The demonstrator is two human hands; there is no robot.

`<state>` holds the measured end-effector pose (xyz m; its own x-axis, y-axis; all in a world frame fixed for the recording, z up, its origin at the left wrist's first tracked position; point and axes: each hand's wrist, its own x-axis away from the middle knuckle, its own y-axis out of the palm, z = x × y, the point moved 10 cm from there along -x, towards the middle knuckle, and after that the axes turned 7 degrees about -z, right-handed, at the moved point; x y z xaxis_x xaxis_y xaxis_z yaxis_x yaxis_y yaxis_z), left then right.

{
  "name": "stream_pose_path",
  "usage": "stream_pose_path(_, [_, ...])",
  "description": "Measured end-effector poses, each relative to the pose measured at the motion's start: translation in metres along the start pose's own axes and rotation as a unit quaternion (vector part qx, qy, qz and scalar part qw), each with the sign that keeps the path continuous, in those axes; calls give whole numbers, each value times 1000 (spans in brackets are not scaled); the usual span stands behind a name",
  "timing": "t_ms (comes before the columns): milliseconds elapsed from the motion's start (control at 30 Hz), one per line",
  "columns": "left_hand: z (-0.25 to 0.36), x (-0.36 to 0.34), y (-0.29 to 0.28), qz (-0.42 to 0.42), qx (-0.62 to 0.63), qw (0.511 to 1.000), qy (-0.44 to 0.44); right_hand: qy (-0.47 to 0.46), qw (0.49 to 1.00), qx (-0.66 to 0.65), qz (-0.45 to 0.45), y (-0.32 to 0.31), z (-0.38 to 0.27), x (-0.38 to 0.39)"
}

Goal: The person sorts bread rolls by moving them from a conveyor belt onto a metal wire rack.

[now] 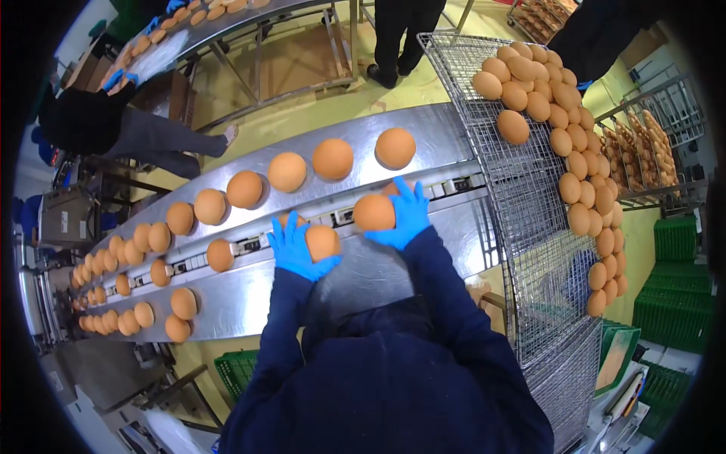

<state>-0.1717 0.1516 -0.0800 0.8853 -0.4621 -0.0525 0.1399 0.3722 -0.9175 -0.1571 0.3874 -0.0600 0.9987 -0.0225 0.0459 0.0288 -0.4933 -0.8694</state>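
Both my hands, in blue gloves, are over the narrow belt of a steel conveyor (pixel 378 276). My left hand (pixel 293 251) curves around the left side of a round brown bun (pixel 324 243), its thumb along the near edge. Its fingertips reach a second bun, mostly hidden behind them. To the right, my right hand (pixel 409 219) grips another bun (pixel 373 213) from its right side, thumb near and fingers stretched away. Part of one more bun (pixel 398 186) shows at those fingers. Further buns (pixel 287 172) stand in a row along the far steel ledge.
At the right, a wire rack (pixel 541 303) carries many buns along its far side. More buns (pixel 184 303) lie at left on the near ledge. Green crates (pixel 673 303) are stacked far right. Other people stand beyond the conveyor, beside another table (pixel 265 98).
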Motion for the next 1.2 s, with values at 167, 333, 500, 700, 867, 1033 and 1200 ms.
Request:
stream_pose_path(167, [26, 32, -2, 4, 41, 998, 47, 66, 995, 12, 80, -32, 21, 40])
stream_pose_path(333, [89, 20, 13, -79, 101, 978, 164, 285, 953, 42, 95, -59, 115, 49])
stream_pose_path(500, [150, 2, 40, -140, 104, 949, 261, 128, 959, 242, 70, -28, 59, 62])
stream_pose_path(700, [211, -58, 33, -58, 193, 942, 267, 82, 990, -97, 56, -50, 53, 151])
stream_pose_path(867, [282, -122, 51, -17, 201, 933, 300, 112, 960, -214, 140, -100, 97, 211])
stream_pose_path(1033, [268, -137, 132, -35, -11, 954, 298, 189, 938, -116, 266, -181, 152, 236])
stream_pose_path(1200, [316, -165, 77, 38, 100, 957, 270, 368, 852, 120, 353, -262, 253, 227])
